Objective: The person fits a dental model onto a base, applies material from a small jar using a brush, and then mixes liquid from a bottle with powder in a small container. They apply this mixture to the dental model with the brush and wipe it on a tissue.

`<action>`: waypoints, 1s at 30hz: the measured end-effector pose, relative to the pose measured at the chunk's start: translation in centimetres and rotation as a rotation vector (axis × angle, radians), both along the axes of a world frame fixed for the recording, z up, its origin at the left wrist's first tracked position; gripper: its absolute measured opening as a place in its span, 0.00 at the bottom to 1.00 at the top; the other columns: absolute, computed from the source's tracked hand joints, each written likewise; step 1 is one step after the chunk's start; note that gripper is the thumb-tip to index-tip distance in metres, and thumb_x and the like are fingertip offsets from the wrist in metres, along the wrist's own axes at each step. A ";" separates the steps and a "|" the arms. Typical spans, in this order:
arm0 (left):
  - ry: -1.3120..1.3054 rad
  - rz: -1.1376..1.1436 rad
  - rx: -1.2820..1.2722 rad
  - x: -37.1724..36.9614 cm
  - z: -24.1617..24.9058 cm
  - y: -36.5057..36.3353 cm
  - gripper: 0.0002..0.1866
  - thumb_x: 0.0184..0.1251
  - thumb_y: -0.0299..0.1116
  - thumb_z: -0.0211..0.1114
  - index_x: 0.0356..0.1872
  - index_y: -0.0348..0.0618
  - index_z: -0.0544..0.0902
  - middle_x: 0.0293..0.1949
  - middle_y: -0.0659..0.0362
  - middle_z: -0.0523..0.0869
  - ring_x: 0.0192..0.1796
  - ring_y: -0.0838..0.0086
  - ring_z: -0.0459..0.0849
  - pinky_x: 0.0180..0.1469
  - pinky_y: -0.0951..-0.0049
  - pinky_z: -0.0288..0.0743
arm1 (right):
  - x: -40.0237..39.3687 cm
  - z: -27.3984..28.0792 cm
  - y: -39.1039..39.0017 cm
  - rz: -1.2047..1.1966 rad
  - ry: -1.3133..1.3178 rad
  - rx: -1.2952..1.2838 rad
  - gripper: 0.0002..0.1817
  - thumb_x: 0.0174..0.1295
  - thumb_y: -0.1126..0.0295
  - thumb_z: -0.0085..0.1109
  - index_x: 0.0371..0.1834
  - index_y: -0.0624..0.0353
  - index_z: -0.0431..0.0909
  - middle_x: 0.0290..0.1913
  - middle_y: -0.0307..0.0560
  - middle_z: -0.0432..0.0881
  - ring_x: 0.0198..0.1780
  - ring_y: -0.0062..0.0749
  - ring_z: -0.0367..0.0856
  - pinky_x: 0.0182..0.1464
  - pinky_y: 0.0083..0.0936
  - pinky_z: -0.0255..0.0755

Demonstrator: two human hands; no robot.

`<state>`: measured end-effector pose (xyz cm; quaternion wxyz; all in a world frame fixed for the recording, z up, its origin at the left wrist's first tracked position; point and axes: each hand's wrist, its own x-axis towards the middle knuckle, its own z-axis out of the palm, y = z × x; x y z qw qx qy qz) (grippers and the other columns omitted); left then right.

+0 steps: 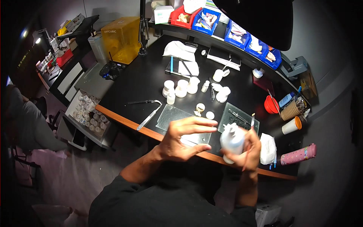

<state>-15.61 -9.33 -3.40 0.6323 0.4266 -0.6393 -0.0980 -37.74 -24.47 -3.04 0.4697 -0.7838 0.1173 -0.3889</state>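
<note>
My right hand (248, 151) is wrapped round a white plastic bottle (231, 138), slightly blurred, with its narrow top pointing up. The same hand also holds a thin brush (252, 120), its tip upward past my fingers. My left hand (185, 138) is open and empty, thumb and fingers spread towards the bottle. Below it lies a glass slab (170, 116) near the table's front edge, partly hidden by that hand. Behind the bottle is a darker glass plate (227, 113) with a metal instrument on it. A small open jar (200, 108) and a white lid (210, 115) stand between the two.
Several white bottles (181, 87) stand mid-table. A curved-tip handpiece (149, 117) lies at the left edge. To the right are a red bowl (270, 104), a crumpled white cloth (268, 149) and a pink flask (298, 154). Blue bins (206, 19) line the back shelf.
</note>
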 end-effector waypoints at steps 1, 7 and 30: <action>0.007 0.062 -0.035 0.5 -0.4 0.7 0.21 0.55 0.25 0.83 0.52 0.34 0.91 0.53 0.43 0.91 0.58 0.58 0.91 0.62 0.62 0.84 | 0.1 1.0 -1.0 -0.068 0.000 0.057 0.32 0.43 0.75 0.90 0.39 0.60 0.69 0.51 0.55 0.90 0.53 0.32 0.89 0.57 0.32 0.84; 0.231 0.424 -0.097 4.1 -5.1 4.7 0.05 0.62 0.19 0.76 0.38 0.33 0.89 0.37 0.52 0.90 0.39 0.72 0.86 0.46 0.74 0.78 | 2.4 1.8 -14.6 -0.538 -0.130 -0.185 0.37 0.46 0.66 0.91 0.29 0.49 0.58 0.30 0.30 0.62 0.33 0.19 0.61 0.35 0.22 0.64; -0.217 0.764 0.220 2.3 -8.8 2.4 0.12 0.52 0.27 0.81 0.40 0.44 0.92 0.43 0.59 0.91 0.49 0.63 0.85 0.54 0.62 0.75 | -0.9 -1.2 -16.4 -0.561 -0.095 0.226 0.33 0.87 0.38 0.25 0.48 0.56 0.73 0.48 0.61 0.92 0.37 0.20 0.80 0.43 0.20 0.71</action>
